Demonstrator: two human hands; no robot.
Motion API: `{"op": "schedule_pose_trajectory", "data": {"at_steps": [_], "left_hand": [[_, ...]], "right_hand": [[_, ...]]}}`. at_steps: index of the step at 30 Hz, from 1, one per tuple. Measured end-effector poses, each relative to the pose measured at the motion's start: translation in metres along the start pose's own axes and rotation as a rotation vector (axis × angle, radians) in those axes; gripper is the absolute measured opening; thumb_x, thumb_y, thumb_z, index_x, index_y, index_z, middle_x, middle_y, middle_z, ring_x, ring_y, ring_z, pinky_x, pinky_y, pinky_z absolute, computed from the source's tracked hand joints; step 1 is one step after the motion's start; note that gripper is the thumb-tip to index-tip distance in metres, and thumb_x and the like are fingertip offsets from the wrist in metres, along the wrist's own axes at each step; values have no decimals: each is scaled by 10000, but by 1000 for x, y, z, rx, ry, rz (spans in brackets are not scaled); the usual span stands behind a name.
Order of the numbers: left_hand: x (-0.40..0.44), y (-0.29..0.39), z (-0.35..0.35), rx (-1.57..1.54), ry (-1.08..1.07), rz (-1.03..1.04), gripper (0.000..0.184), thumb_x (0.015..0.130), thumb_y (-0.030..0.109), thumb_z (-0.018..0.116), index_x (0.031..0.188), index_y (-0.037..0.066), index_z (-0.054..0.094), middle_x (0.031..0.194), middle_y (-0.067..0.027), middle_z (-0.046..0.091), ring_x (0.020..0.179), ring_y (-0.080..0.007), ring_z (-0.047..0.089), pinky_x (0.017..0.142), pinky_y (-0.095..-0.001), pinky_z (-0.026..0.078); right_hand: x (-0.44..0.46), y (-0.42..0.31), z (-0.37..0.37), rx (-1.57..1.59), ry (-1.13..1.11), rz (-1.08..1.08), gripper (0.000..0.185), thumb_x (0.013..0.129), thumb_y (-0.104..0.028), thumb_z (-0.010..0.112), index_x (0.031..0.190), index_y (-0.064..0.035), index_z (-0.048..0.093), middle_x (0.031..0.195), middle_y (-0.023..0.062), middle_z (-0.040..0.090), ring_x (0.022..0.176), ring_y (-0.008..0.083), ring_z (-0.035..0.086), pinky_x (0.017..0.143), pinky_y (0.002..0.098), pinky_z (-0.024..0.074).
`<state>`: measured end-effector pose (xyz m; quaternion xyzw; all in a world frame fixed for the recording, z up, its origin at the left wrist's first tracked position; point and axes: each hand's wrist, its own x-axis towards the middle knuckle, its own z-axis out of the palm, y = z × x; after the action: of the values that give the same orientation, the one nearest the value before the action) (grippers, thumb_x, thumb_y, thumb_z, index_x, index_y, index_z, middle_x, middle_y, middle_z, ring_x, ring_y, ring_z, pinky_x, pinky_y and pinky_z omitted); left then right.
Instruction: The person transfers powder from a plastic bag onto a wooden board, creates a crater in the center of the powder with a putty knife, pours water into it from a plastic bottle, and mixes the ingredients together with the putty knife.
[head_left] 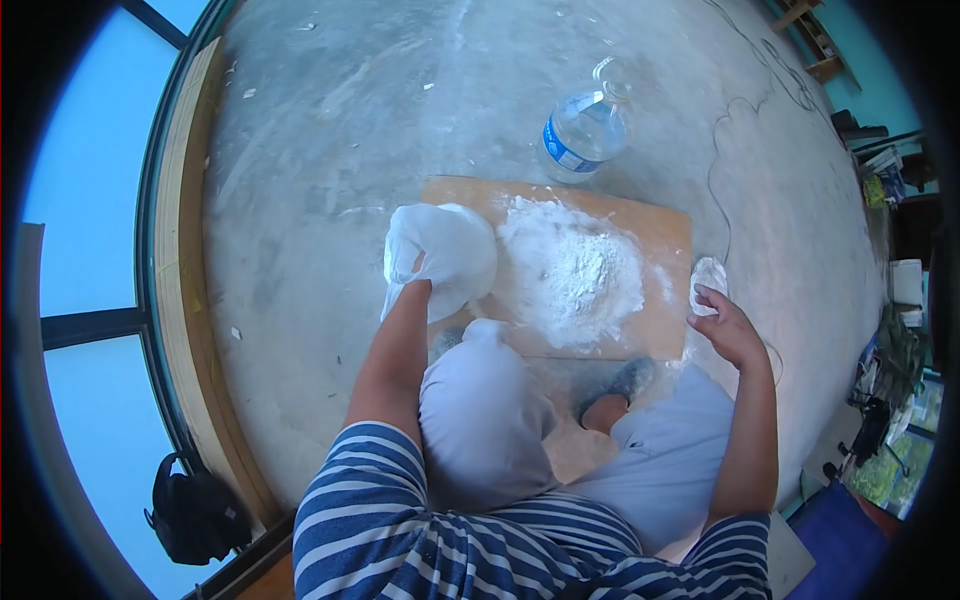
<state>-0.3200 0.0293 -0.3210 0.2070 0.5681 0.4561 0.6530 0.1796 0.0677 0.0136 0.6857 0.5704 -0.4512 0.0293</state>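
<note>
A white plastic bag stands at the left end of a brown board on the floor. My left hand reaches into its mouth, and the bag hides the fingers. On the board lies a spread heap of white powder, thickest toward the right. My right hand is just past the board's right edge, thumb and fingers closed on a small whitish, oval, cup-like thing. Its exact kind is unclear.
A large clear plastic bottle with a blue label and a handle stands behind the board. A dark cable runs along the concrete floor at the right. Wooden beams line the left, with a black bag near them.
</note>
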Motion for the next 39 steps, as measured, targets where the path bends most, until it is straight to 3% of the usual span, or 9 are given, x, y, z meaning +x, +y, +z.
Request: {"op": "schedule_pose_trajectory", "data": {"at_steps": [14,16,19,22,26,34,39], "left_hand": [[-5,-2,-63,-189,-164,-27,418,850,163,656,1247,47,593,1121,-94,652,1005,-266,637,880,-434,523],[-26,8,-72,-142,-117,-76,419,851,160,655,1249,46,592,1119,-91,651,1001,-263,637,879,-435,524],[-76,45,-60,47,179,-230,452,854,110,676,1286,37,566,1109,-110,638,969,-241,641,847,-427,538],[-97,47,-89,21,155,-216,449,882,120,677,1305,27,556,1106,-113,636,959,-238,639,839,-406,539],[-161,84,-87,88,328,-247,428,940,129,619,1342,19,525,1121,-104,634,959,-233,637,848,-411,528],[-210,112,-158,45,217,-164,369,954,152,578,1299,31,524,1117,-102,617,982,-243,629,860,-434,529],[-202,190,-120,85,122,-75,388,955,144,558,1323,34,502,1142,-107,613,1025,-266,629,882,-442,533]], "right_hand": [[6,6,-1,0,19,-36,665,886,-206,694,1470,-63,409,1391,180,520,1169,233,563,946,338,462],[2,4,-1,-9,26,-42,658,883,-216,695,1463,-68,423,1383,179,528,1174,243,563,946,345,462],[-1,1,-1,-24,43,-60,656,876,-245,698,1451,-67,439,1370,182,542,1151,265,583,946,352,471],[-1,9,-4,-55,65,-105,676,866,-293,705,1445,-60,445,1357,189,557,1118,286,614,951,359,485],[-9,9,-9,-59,86,-141,661,870,-269,700,1441,-49,449,1361,181,551,1200,276,567,990,360,452],[-18,16,-17,-5,97,-204,673,864,-305,707,1431,-40,460,1357,193,552,1233,283,550,1006,362,442],[-23,20,-23,9,135,-208,703,861,-345,702,1433,-24,447,1368,208,544,1219,299,566,995,366,456]]}}
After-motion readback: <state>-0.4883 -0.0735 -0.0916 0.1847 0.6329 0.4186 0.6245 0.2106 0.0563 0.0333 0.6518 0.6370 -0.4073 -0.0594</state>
